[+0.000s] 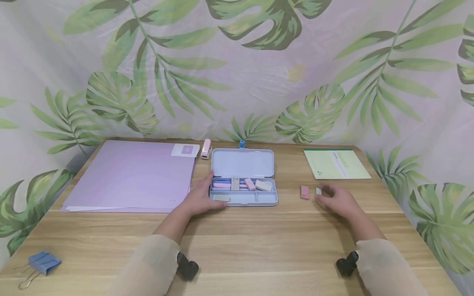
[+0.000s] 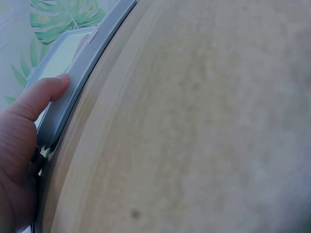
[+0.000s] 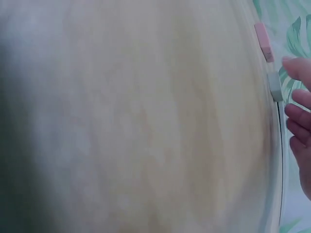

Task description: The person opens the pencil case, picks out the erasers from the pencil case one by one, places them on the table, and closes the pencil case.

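Observation:
A pale blue pencil case (image 1: 242, 163) lies with its lid raised at the back. My left hand (image 1: 199, 197) grips its left end; in the left wrist view the thumb (image 2: 51, 90) presses on the front wall. Pink and blue pens, a grey eraser (image 1: 235, 183), a pink eraser (image 1: 249, 184) and a white eraser (image 1: 263, 186) fill the back compartment. A pale eraser (image 1: 222, 198) lies front left inside. My right hand (image 1: 338, 200) is by a grey-green eraser (image 3: 275, 86) on the table, fingers loosely bent around it and apart from it. A pink eraser (image 1: 304, 192) lies just left.
A purple folder (image 1: 133, 176) with papers covers the table's left. Behind the case stand a pink stapler (image 1: 205, 149) and a small blue item (image 1: 242, 144). At the back right is a green notepad (image 1: 336, 164). A blue binder clip (image 1: 44, 262) lies front left.

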`<state>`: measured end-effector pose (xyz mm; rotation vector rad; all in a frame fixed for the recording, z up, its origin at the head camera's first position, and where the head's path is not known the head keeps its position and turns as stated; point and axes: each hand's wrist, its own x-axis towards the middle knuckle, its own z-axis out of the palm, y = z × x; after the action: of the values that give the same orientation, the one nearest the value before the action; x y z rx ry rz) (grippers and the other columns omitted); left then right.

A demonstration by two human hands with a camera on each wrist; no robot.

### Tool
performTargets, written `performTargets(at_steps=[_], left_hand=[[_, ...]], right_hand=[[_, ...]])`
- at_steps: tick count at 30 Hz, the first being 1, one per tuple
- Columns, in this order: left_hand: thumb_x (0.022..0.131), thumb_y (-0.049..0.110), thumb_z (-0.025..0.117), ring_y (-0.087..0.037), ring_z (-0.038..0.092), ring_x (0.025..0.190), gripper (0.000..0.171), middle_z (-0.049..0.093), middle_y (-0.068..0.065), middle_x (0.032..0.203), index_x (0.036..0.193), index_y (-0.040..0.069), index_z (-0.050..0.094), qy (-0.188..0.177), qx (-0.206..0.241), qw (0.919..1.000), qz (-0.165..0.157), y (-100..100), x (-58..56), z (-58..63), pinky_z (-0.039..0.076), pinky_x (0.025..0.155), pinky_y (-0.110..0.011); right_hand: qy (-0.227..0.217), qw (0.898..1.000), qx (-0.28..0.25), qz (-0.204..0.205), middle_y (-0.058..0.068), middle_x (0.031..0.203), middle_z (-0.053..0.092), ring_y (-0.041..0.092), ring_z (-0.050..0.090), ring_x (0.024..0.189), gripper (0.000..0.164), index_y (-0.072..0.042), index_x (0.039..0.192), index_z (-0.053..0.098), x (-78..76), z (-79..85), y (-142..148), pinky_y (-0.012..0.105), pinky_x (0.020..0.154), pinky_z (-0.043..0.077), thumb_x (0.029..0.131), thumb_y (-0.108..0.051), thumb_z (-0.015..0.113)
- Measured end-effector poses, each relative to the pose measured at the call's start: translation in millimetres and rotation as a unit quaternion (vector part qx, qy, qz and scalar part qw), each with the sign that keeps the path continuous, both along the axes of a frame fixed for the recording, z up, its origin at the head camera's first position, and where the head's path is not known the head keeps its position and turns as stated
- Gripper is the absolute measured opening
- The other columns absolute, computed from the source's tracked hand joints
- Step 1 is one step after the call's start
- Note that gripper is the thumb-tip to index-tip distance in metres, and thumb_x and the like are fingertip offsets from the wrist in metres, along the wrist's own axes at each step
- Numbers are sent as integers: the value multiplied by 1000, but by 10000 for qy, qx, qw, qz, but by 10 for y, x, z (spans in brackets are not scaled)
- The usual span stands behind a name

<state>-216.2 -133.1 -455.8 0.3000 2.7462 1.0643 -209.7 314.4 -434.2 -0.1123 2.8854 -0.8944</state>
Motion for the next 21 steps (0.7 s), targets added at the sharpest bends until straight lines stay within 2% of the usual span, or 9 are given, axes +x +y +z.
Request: performTargets(at_steps=[6, 11, 21], left_hand=[[67, 55, 80, -41, 21, 149, 128, 19, -20, 163, 158, 7, 5, 45, -10, 10000, -25, 2, -3, -3, 23, 120, -54], [67, 56, 80, -41, 19, 149, 127, 18, -19, 163, 158, 7, 5, 45, 30, 10000, -20, 0, -10, -5, 22, 120, -54], [68, 55, 80, -40, 18, 150, 128, 18, -19, 163, 158, 8, 4, 33, 19, 10000, -6, 0, -6, -18, 22, 120, -54]], right_hand=[[385, 9992, 95, 17, 25, 146, 44, 47, 36, 137, 65, -4, 141, 50, -32, 117, -208, 63, 112, 29, 92, -44, 64], [482, 9985, -160, 227, 24, 146, 44, 45, 36, 137, 61, -4, 139, 52, -95, 212, -471, 62, 112, 31, 91, -38, 66], [783, 9936, -303, 760, 21, 139, 55, 42, 45, 132, 53, -4, 133, 58, -209, 231, -1088, 58, 112, 35, 89, -31, 70]])
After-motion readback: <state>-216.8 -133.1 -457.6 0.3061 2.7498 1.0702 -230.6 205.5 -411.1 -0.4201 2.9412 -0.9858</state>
